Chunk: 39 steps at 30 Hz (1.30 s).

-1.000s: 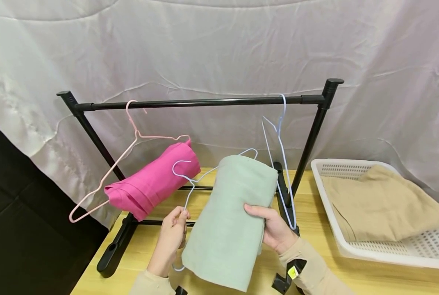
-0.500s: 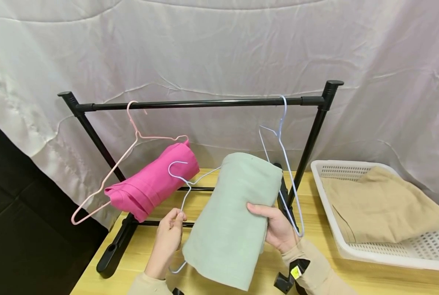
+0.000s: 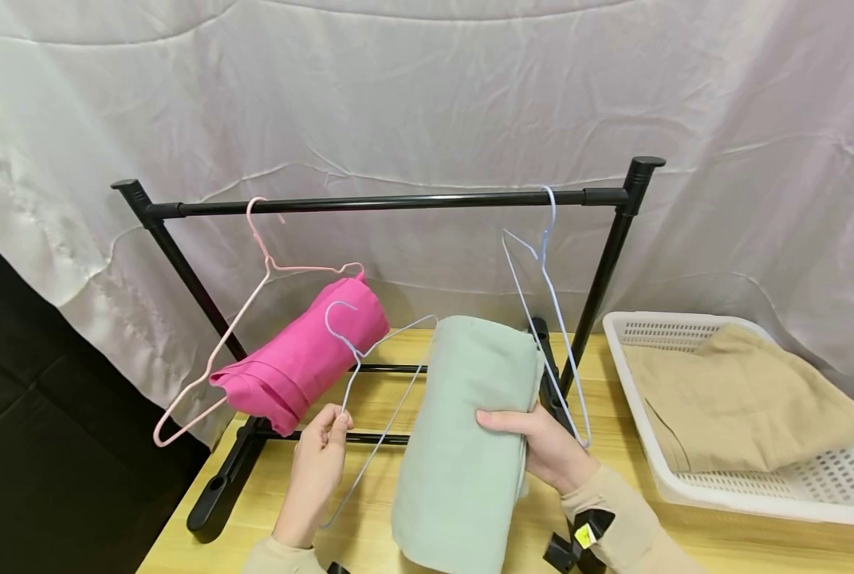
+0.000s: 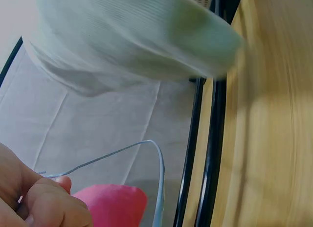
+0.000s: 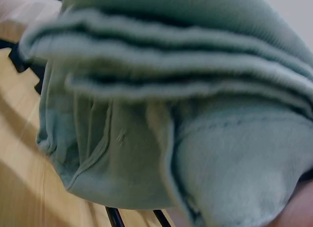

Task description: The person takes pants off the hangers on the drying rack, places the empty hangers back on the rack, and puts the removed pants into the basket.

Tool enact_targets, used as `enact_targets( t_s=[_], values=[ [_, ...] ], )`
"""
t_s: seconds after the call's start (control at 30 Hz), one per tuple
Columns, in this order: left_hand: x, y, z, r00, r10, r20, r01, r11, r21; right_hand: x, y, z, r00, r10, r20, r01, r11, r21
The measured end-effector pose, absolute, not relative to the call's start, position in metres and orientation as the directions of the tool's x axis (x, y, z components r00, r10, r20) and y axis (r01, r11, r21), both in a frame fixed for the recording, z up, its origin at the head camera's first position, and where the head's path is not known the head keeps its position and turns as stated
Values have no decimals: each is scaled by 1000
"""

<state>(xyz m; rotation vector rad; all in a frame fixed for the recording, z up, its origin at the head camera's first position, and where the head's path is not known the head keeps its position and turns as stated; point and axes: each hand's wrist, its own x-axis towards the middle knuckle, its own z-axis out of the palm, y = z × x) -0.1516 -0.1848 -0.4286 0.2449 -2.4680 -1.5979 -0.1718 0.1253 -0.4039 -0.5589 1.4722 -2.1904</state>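
In the head view my left hand (image 3: 320, 458) pinches one arm of a pale blue wire hanger (image 3: 358, 353), held in front of the rack with its hook up. The hanger's far arm and bottom bar show bare. To its right, my right hand (image 3: 549, 446) grips a folded pale green garment (image 3: 462, 446), thumb on the front and the other fingers mostly hidden behind. The hanger's far corner lies close to the garment's edge; whether they touch I cannot tell. Stacked folds and a stitched seam of the garment (image 5: 122, 153) fill the right wrist view.
A black rack (image 3: 398, 202) stands on the wooden table (image 3: 175, 526). From its bar hang a pink hanger (image 3: 269, 261) carrying a rolled magenta garment (image 3: 305, 359), and a bare blue hanger (image 3: 545, 249) near my right hand. A white basket (image 3: 649, 430) at right holds a beige garment (image 3: 749, 399).
The green garment has shifted right and down, away from the held hanger, whose far arm and bar have come into view. My left hand has drifted slightly left and down.
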Motion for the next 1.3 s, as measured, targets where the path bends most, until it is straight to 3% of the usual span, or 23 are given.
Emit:
enact_targets(
  t_s=[0.4, 0.57, 0.7, 0.9, 1.3],
  values=[
    [-149, -179, -416, -979, -185, 89, 19, 349, 937, -154, 137, -394, -858, -512, -40, 7, 66, -998],
    [-148, -176, -411, -979, -178, 99, 33, 340, 940, -145, 142, -389, -868, -497, 23, -147, 213, -966],
    [-148, -173, -408, -980, -167, 110, 48, 336, 941, -139, 146, -385, -852, -505, 140, -332, 313, -890],
    [-148, -171, -404, -980, -150, 128, 76, 311, 947, -127, 152, -377, -766, -551, 332, -579, 365, -729],
    [-148, -167, -398, -978, -124, 167, 127, 280, 952, -95, 173, -360, -685, -527, 504, -727, 550, -412]
  ],
)
